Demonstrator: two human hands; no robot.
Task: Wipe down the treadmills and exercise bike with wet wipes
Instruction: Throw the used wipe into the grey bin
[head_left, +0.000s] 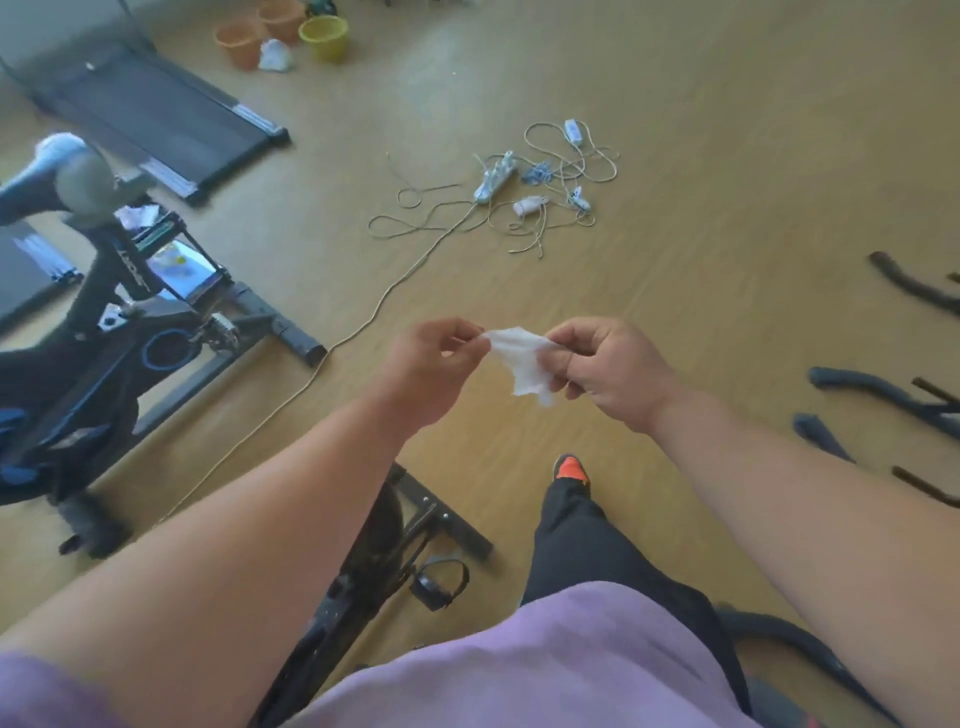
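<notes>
1. A person looks down at their own two bare hands, held out in front at about waist height above a tan wood-look floor (727, 156).
2. Between the hands hangs a wet wipe (522, 361): small, white, thin and crumpled, stretched along its top edge and drooping in a ragged point below.
3. The left hand (431, 369) pinches the wipe's left corner between thumb and fingertips; the other fingers curl in.
4. The right hand (608, 371) pinches the wipe's right side, fingers curled around the bunched cloth.
5. To the left stands a black exercise bike (104, 353) with blue trim; white lettering runs along its frame, too blurred to read.
6. Beyond it, at upper left, a dark treadmill (150, 109) lies flat on the floor; the edge of a second dark deck shows at the far left.
7. On the floor ahead lies a tangle of pale cords with a white power strip (493, 176).
8. At the top stand two orange buckets (241, 44) and a yellow bucket (324, 36), close together.
9. Below the hands, a lilac shirt, black trousers and an orange-and-black shoe (571, 467) are visible.
</notes>
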